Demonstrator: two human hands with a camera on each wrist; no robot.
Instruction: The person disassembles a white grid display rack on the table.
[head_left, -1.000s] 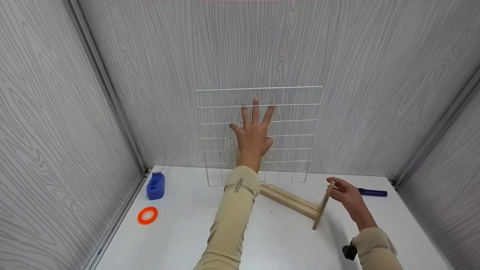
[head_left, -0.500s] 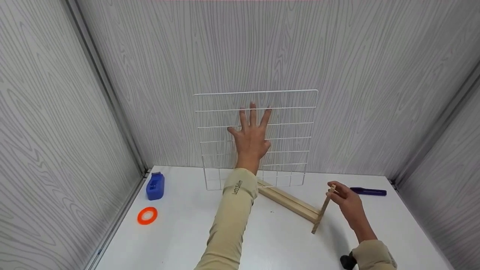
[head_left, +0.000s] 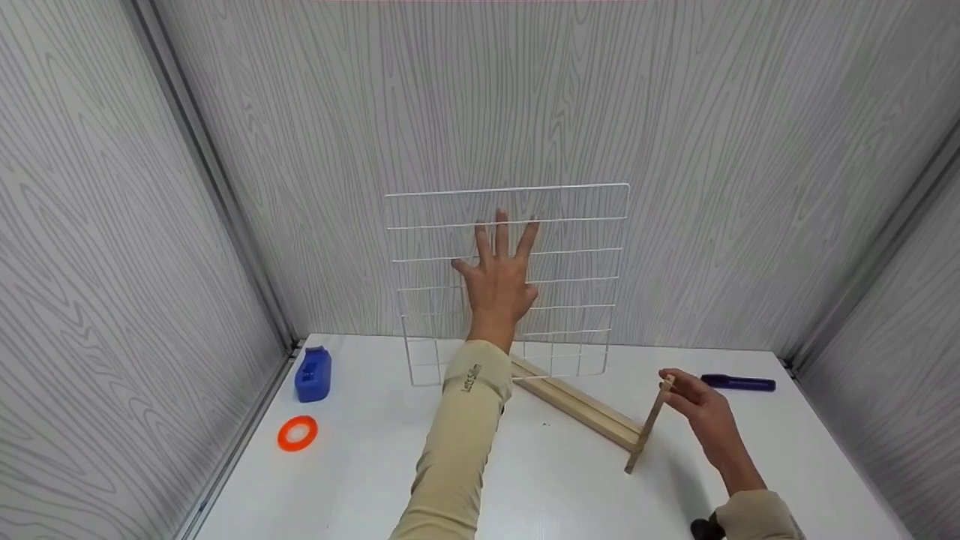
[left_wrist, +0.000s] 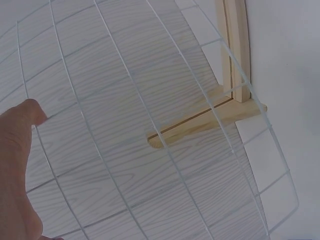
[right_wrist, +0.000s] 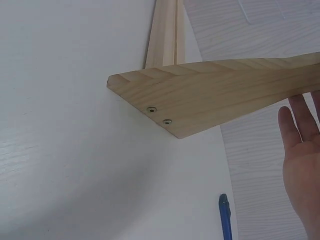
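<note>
My left hand [head_left: 496, 289] lies with spread fingers against a white wire grid panel [head_left: 570, 187], which stands upright near the back wall. In the left wrist view its thumb [left_wrist: 33, 111] meets one of the wires. Behind the grid shows one tapered end board [left_wrist: 205, 121] of a wooden stand. The stand's grooved rail [head_left: 577, 409] runs over the table to a second end board [head_left: 648, 429]. My right hand [head_left: 705, 411] holds that board by its raised upper tip, between thumb and fingers. Two screws [right_wrist: 151, 109] show on the board's outer face.
On the left of the white table [head_left: 375, 465] are a blue tape dispenser [head_left: 313, 375] and an orange ring-shaped roll [head_left: 298, 433]. A dark blue pen-like tool [head_left: 739, 382] lies beyond my right hand. Wood-grain panels [head_left: 480, 90] enclose the back and sides.
The grid and my left hand have come down a little and shifted slightly left. The held tip of the end board has dropped slightly with my right hand.
</note>
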